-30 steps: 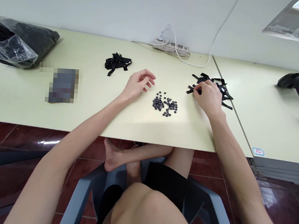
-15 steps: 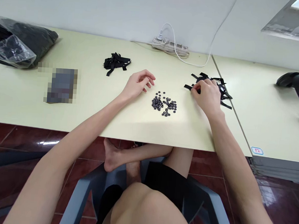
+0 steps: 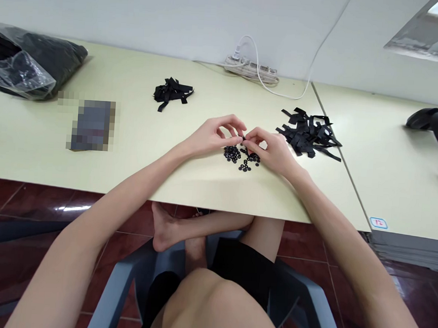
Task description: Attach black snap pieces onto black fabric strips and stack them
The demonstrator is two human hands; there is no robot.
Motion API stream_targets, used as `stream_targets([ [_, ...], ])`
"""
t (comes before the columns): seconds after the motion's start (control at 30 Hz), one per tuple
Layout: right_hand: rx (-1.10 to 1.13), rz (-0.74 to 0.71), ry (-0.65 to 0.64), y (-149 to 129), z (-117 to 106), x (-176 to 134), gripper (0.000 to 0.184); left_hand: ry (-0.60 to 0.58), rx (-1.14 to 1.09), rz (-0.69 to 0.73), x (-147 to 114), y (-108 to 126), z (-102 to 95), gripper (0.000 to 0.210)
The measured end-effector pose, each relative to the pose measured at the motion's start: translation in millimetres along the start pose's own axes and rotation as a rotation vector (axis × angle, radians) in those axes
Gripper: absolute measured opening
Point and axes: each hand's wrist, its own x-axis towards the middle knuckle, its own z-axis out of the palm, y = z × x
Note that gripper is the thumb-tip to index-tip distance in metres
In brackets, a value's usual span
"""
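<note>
My left hand [image 3: 217, 133] and my right hand [image 3: 270, 146] meet just above the small black ring-like discs [image 3: 232, 154]. Between their fingertips shows a small dark bit of a black fabric strip [image 3: 244, 138], mostly covered by the fingers. Thumb and index finger of my right hand are pinched on it. My left thumb and fingertips close on its other side, with the remaining left fingers curved. To the right of my right hand lies a loose pile of black fabric strips [image 3: 306, 134]. Behind my left hand is a smaller heap of similar strips [image 3: 171, 92].
A power strip [image 3: 250, 69] with a white cable lies against the wall. At the left are a plastic bag of black material [image 3: 35, 63] and a blurred dark object [image 3: 93, 126]. A black stand [image 3: 434, 123] is on the adjoining table at right.
My right hand has left the right-hand strip pile with a strip and moved left to the discs. My left hand has shifted right and closed in to meet it.
</note>
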Motion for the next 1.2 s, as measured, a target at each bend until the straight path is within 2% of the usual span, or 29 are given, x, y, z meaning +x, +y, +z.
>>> stream_targets([
  [0.1,-0.001,-0.005,-0.031,-2,2,-1,0.016,-0.045,0.011,0.004,0,-3,1.9,0.025],
  [0.37,0.003,-0.011,0.004,-4,-3,0,0.014,-0.024,0.127,0.042,1,-11,-2.3,0.025],
  [0.6,-0.008,0.004,-0.008,-5,-1,-1,0.015,-0.063,0.028,-0.018,2,-12,0.5,0.022],
  [0.9,-0.001,0.021,0.022,-5,-4,0,0.016,0.074,-0.068,-0.052,4,-10,-2.6,0.029],
  [1.07,-0.013,0.029,0.005,-7,-4,0,0.017,0.133,-0.154,-0.039,7,-12,-5.0,0.029],
  [1.2,-0.005,0.024,-0.044,-10,-4,0,0.016,0.155,-0.193,-0.083,8,-13,-6.4,0.036],
])
